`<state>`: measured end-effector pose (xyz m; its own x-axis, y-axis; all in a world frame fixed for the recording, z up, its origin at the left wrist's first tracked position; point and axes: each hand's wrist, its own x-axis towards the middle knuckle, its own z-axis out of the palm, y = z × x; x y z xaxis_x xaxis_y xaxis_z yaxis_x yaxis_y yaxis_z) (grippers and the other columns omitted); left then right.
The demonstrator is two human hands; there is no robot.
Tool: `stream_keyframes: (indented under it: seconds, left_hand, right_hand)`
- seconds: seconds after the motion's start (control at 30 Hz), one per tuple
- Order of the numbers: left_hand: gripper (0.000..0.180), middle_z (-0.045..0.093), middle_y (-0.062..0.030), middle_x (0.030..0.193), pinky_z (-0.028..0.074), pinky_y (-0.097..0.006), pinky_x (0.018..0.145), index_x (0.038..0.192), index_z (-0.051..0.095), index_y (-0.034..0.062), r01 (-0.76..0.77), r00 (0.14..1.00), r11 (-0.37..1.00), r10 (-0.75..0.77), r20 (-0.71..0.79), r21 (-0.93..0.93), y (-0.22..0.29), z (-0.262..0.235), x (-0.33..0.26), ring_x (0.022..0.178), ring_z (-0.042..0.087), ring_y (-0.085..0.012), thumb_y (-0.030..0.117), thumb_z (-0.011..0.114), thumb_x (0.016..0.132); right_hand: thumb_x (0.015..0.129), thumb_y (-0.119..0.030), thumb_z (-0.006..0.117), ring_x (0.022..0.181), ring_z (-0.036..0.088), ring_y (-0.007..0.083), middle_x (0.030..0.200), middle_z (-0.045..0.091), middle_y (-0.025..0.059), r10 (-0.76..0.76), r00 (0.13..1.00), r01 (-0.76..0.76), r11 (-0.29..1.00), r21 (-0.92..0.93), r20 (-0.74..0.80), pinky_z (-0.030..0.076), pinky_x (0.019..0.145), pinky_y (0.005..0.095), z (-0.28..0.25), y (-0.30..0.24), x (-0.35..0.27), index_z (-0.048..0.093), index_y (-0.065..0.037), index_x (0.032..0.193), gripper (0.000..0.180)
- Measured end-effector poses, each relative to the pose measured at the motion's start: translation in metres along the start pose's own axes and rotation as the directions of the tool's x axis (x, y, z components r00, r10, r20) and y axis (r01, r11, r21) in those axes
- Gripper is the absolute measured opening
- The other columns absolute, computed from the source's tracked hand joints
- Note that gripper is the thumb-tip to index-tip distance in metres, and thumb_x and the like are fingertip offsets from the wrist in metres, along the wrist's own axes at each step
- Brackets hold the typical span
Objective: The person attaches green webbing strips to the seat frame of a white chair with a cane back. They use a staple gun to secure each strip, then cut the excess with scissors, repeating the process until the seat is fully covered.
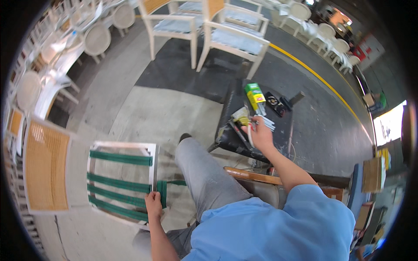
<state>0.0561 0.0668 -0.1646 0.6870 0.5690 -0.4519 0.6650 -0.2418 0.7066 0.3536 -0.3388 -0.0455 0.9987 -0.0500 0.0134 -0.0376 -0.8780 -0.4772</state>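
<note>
A white seat frame point(155, 165) with several green webbing straps point(121, 158) across it lies low on my left. My left hand point(153, 205) is closed at the frame's right side, pinching a green strap point(163, 191) whose loose end trails right. My right hand point(261, 135) is over a black seat point(226, 130) and its fingers are curled around a slim, pale curved tool point(250, 135), its kind unclear. Beside that hand lie silvery staple strips point(269, 123). A green and yellow box point(254, 93) with strips at its open end lies farther back.
Small black items point(276, 104) sit on the black seat's far right. White armchairs point(235, 39) stand ahead, and a woven cane panel point(47, 165) is at far left. A wooden-armed chair point(252, 175) is close by my right side. Cartons point(372, 175) are stacked at right.
</note>
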Motion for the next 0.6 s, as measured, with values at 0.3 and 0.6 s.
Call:
stream_keyframes:
  seconds: [0.3, 0.6]
  left_hand:
    - [0.030, 0.060, -0.0272, 0.111, 0.047, -0.049, 0.097, 0.096, 0.069, -0.0041, -0.030, 0.991, 0.981, 0.054, -0.120, 0.194, 0.024, 0.020, -0.025, 0.106, 0.058, -0.0444, 0.025, 0.063, 0.095]
    - [0.032, 0.073, -0.0212, 0.090, 0.053, -0.050, 0.077, 0.105, 0.075, 0.0002, -0.218, 0.966, 0.927, 0.250, -0.070, 0.305, -0.035, 0.025, -0.088, 0.080, 0.067, -0.0409, 0.028, 0.063, 0.097]
  right_hand:
    - [0.088, -0.039, 0.076, 0.106, 0.070, 0.0418, 0.113, 0.073, 0.0226, 0.381, 0.922, -0.385, 0.877, -0.287, -0.074, 0.056, 0.093, 0.0501, -0.047, 0.164, -0.026, 0.071, -0.007, 0.117, 0.043]
    - [0.089, -0.040, 0.075, 0.117, 0.067, 0.0359, 0.119, 0.072, 0.0186, 0.125, 0.989, -0.107, 0.974, -0.201, 0.078, 0.053, 0.100, 0.0480, -0.043, 0.084, -0.020, 0.072, -0.009, 0.117, 0.042]
